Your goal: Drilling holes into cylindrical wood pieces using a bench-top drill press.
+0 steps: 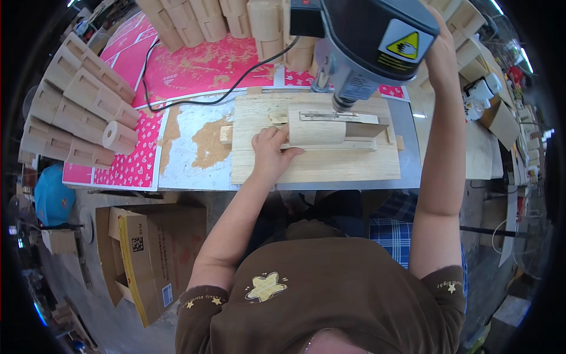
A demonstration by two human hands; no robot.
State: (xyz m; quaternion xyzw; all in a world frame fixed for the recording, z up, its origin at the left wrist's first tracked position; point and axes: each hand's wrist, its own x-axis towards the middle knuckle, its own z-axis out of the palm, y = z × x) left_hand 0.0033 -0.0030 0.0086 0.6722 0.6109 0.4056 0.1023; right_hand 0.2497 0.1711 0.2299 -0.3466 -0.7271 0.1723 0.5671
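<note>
A pale wooden cylinder (317,131) with a slot along its top lies sideways in a wooden jig (330,168). My left hand (274,150) grips its left end, the thumb along the near side and the fingers curled at the end face. Over the slot stands the chuck (344,101) of a dark grey drill press (377,35); the bit's tip is too small to make out. My right arm reaches up along the machine's right side, and my right hand (441,56) is at the head's edge, its fingers hidden behind the housing.
Slotted wooden cylinders (88,106) stand in rows at the left and back, on pink patterned sheets (194,68) strewn with sawdust. A black cable (218,100) curves over the table to the drill press. An open cardboard box (159,253) sits on the floor at left.
</note>
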